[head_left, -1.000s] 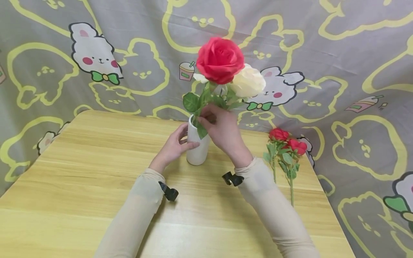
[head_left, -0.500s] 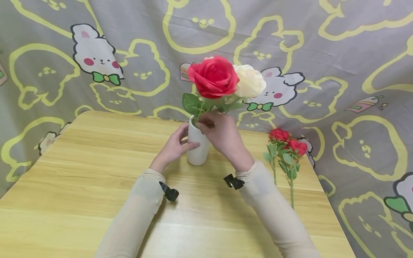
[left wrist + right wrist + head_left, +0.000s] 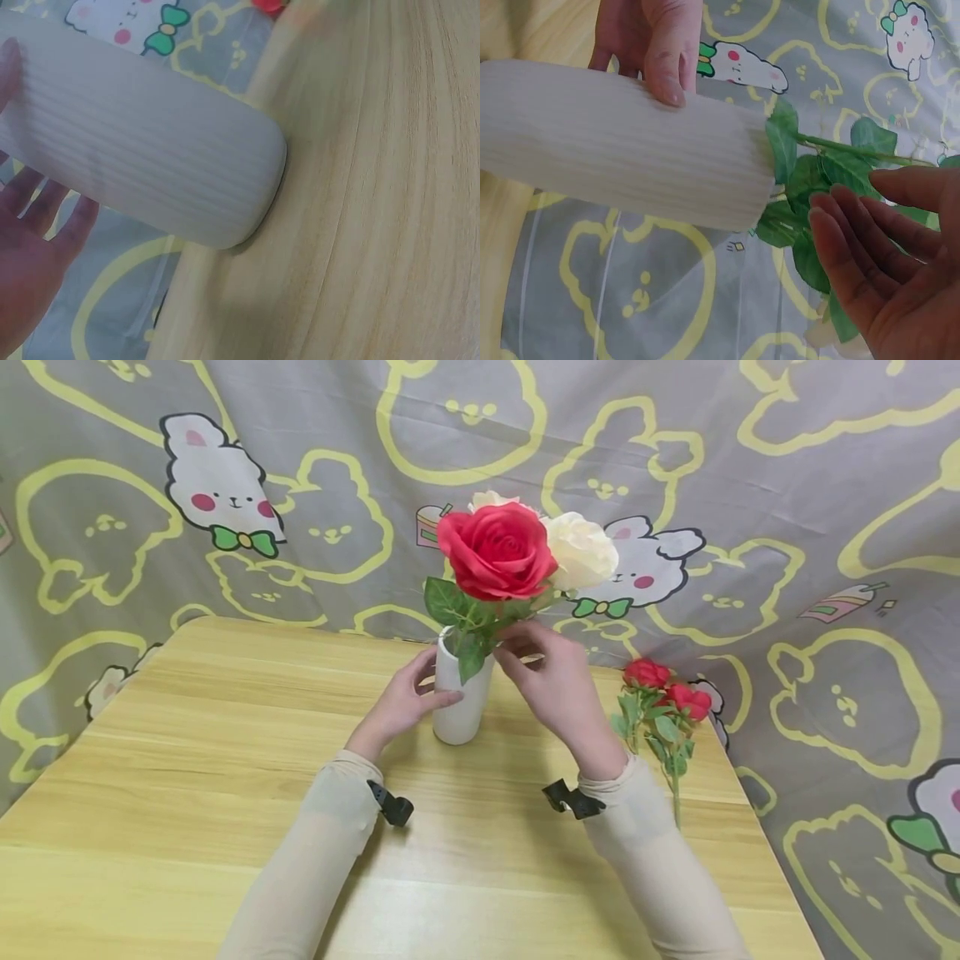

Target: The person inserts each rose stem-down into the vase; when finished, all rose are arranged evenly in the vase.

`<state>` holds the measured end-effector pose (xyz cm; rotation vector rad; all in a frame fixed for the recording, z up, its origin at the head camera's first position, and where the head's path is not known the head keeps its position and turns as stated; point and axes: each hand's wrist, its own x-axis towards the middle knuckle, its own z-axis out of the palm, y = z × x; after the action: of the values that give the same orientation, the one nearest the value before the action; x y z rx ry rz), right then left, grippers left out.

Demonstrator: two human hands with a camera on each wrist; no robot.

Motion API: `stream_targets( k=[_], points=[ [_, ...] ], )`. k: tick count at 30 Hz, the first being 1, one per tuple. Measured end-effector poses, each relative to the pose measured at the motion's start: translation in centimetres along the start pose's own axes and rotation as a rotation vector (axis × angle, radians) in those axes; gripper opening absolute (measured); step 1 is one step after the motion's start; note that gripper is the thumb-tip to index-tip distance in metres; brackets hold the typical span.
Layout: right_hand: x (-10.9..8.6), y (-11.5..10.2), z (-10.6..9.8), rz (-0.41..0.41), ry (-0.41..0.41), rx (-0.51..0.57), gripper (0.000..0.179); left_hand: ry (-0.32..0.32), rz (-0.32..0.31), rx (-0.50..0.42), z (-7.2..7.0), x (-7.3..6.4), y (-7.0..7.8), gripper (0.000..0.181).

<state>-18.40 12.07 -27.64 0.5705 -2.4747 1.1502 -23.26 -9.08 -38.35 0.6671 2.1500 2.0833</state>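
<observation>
A white ribbed vase (image 3: pixel 459 718) stands upright on the wooden table, my left hand (image 3: pixel 399 703) gripping its side with the thumb across the front. Out of its mouth rise a red rose (image 3: pixel 498 550) and cream roses (image 3: pixel 583 552), with green leaves (image 3: pixel 471 652) hanging over the rim. My right hand (image 3: pixel 558 681) is just right of the rim. In the right wrist view its fingers (image 3: pixel 855 259) are loosely bent beside the leaves (image 3: pixel 810 180), thumb apart from them, and nothing is pinched. The left wrist view shows the vase base (image 3: pixel 247 180) on the table.
Two more red roses (image 3: pixel 647 673) with green stems lie at the table's right side. A grey curtain (image 3: pixel 337 410) with yellow outlines and white rabbits hangs behind the table (image 3: pixel 225 735). Black wrist cameras (image 3: pixel 573 799) sit on the sleeves.
The red rose has come down lower into the vase. My right hand has let go of its stem and moved right, away from the rim. My left hand keeps its grip on the vase.
</observation>
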Motion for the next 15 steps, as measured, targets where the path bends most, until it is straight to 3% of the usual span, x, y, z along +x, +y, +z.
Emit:
stream_targets(
  k=[6, 11, 15],
  points=[
    [-0.4, 0.8, -1.0, -0.012, 0.046, 0.006, 0.012, -0.011, 0.014, -0.018, 0.0, 0.0, -0.1, 0.069],
    [-1.1, 2.3, -2.4, 0.013, 0.054, -0.051, 0.010, -0.017, 0.003, -0.031, 0.1, -0.1, -0.1, 0.069],
    [-1.7, 3.7, -3.5, 0.065, 0.049, -0.082, 0.013, -0.010, 0.005, -0.048, -0.2, 0.5, -1.5, 0.071]
  ],
)
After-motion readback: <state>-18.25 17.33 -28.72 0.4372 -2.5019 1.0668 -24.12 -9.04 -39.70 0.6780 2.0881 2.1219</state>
